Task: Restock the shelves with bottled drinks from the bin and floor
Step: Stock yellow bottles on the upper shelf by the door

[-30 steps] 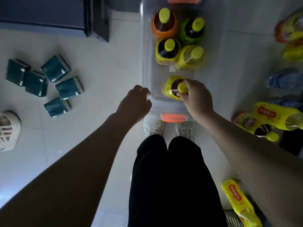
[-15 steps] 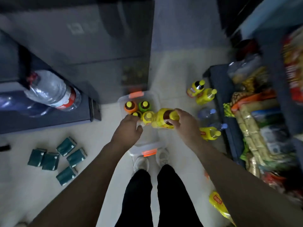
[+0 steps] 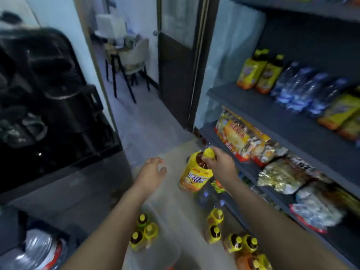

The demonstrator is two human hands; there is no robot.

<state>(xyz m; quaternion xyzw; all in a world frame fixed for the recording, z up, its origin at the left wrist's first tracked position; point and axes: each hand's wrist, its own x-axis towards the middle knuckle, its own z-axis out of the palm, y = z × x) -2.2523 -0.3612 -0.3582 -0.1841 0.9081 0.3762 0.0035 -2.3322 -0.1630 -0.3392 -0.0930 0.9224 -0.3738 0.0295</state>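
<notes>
Open floor point(image 3: 148, 129) runs ahead between the dark cabinet point(image 3: 58, 133) on the left and the shelves point(image 3: 253, 102) on the right. Snack bags point(image 3: 243, 141) crowd the lower shelf, and loose bottles point(image 3: 214, 232) stand on the floor beside the clear bin point(image 3: 165, 256). The right hand point(image 3: 220, 164) pinches the yellow bottle point(image 3: 196, 174) by its cap, midair near the shelf front, long axis roughly upright, cap up. The left hand point(image 3: 153, 172) hovers beside it, fingers loosely spread, empty.

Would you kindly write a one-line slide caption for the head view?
Right hand holds a yellow-capped bottle by its cap beside the shelves; left hand hovers open alongside.
</notes>
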